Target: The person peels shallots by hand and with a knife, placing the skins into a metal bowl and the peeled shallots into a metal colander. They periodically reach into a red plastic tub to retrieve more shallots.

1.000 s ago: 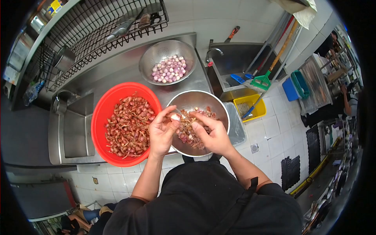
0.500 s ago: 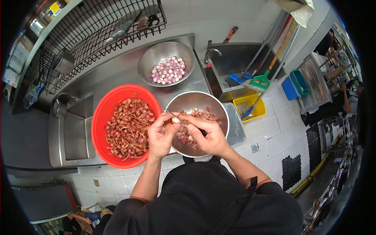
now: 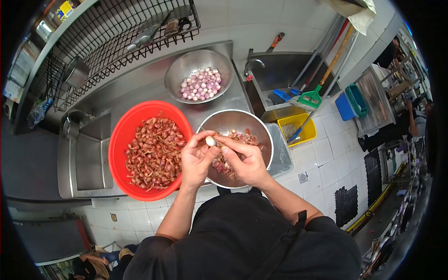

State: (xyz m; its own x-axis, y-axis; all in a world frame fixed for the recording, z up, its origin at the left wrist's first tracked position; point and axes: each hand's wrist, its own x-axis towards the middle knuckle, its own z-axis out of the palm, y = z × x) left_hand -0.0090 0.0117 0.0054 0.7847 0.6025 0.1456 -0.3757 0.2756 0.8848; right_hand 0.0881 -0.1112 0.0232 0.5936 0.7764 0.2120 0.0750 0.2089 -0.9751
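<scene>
Gleaming white, one small, rounded, peeled shallot [image 3: 211, 141]

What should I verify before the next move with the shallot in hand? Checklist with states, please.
1. Shallot held by left hand: ok.
2. Shallot fully peeled: cannot tell, part is covered.
3. Right hand grip: cannot tell, what it holds is hidden.
4. Steel bowl below, holding skins: ok.
5. Colander upright, room above peeled shallots: ok.
6. Red basin nearby, holding unpeeled shallots: ok.
</scene>
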